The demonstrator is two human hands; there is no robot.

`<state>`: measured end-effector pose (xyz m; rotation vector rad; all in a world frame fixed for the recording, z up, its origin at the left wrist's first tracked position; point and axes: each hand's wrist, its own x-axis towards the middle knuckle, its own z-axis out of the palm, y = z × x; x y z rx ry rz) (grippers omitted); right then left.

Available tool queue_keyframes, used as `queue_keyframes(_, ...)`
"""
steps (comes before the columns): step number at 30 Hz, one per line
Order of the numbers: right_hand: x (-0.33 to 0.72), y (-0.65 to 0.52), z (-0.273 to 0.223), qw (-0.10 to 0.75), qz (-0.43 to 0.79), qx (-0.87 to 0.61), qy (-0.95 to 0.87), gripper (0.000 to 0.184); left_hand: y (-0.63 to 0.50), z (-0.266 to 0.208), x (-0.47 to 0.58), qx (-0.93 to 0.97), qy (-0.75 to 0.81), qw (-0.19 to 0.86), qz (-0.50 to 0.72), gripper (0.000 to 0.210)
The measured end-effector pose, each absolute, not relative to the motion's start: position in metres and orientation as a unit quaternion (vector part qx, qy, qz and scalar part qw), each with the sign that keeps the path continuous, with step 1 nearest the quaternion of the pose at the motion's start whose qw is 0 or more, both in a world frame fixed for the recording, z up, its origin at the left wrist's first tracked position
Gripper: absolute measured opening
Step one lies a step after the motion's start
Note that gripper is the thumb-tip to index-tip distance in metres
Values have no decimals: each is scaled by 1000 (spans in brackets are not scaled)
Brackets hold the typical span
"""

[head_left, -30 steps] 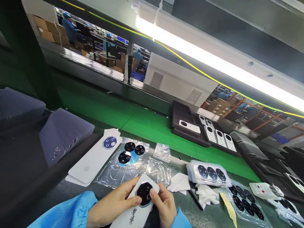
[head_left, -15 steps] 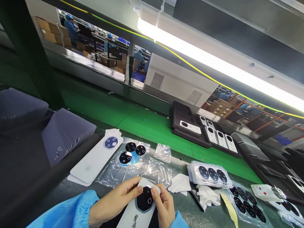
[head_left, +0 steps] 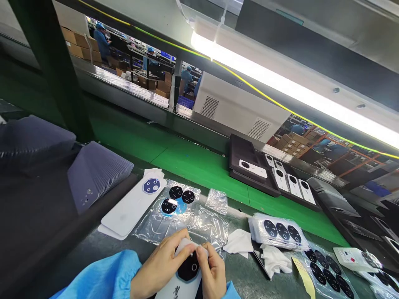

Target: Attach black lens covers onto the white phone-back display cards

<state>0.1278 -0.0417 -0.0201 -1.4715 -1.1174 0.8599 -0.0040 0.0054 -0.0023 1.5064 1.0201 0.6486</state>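
At the bottom middle, my left hand (head_left: 166,259) and my right hand (head_left: 212,265) grip a white phone back cover (head_left: 173,286) from its two sides. Both thumbs press at the top of its black octagonal camera lens plate (head_left: 188,268). Dark lettering shows lower on the cover, whose bottom end is out of view. Just beyond my hands, a clear plastic sheet (head_left: 152,226) carries several loose black lens plates (head_left: 169,205). Left of it lies a white cover (head_left: 131,209) with a blue-filmed camera area, on top of another.
Racked grey-blue panels (head_left: 99,176) stand at left. Black trays (head_left: 249,182) with white covers sit on the green belt (head_left: 199,166). To the right are bagged lens plates (head_left: 280,232), crumpled white cloths (head_left: 276,261), a yellow strip (head_left: 304,276) and a white bottle (head_left: 349,257).
My thumbs have moved closer together over the upper edge of the lens plate, and more of it is covered. The whole view has shifted slightly.
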Motion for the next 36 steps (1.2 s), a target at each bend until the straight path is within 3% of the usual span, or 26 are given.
queue_keyframes(6,130,-41,-14,543,403,-599,-429,60,12,-1,-5,539,347,702,312,51)
queue_keyframes(15,130,-44,-12,546,462,-580,-390,56,10,-2,-5,460,314,769,313,52)
queue_keyframes(36,132,-39,-11,600,450,-552,-365,46,0,3,-8,657,400,603,212,78)
